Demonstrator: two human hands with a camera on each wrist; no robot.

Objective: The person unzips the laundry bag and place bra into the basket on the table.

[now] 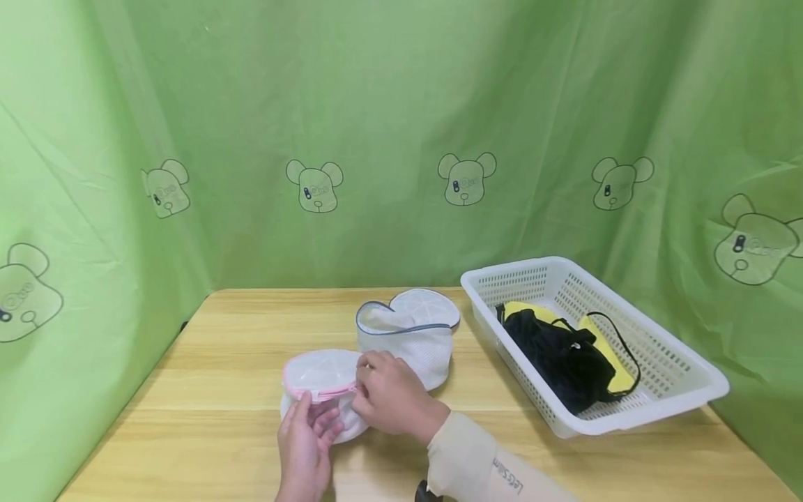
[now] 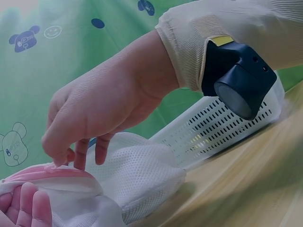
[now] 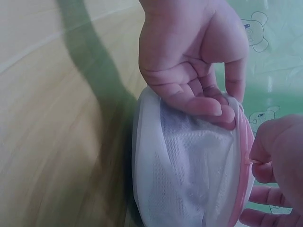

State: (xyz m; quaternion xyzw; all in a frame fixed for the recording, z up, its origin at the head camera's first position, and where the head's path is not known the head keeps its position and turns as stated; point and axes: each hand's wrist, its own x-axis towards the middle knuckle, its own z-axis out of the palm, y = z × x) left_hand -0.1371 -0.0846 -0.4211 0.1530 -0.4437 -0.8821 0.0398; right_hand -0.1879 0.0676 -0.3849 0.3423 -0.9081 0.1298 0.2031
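A white mesh laundry bag with a pink zipper [image 1: 320, 369] stands on the table, its round lid lying over the top. My left hand [image 1: 304, 443] pinches the front rim, thumb on the edge and fingers against the mesh side [image 3: 194, 161]. At the right of the rim, my right hand [image 1: 394, 394] pinches the small pink zipper pull [image 3: 248, 161]. The zipper band [image 2: 52, 169] curves beneath the right fingertips in the left wrist view. Just behind, a second mesh laundry bag with dark blue trim [image 1: 410, 348] stands with its lid folded back; its inside is mostly hidden.
On the right of the table sits a white perforated plastic basket [image 1: 521, 373]. It holds a black cloth item [image 1: 558, 362] with straps and a yellow item [image 1: 605, 352]. A green curtain [image 1: 389, 104] with bear prints hangs behind the wooden table [image 1: 207, 390].
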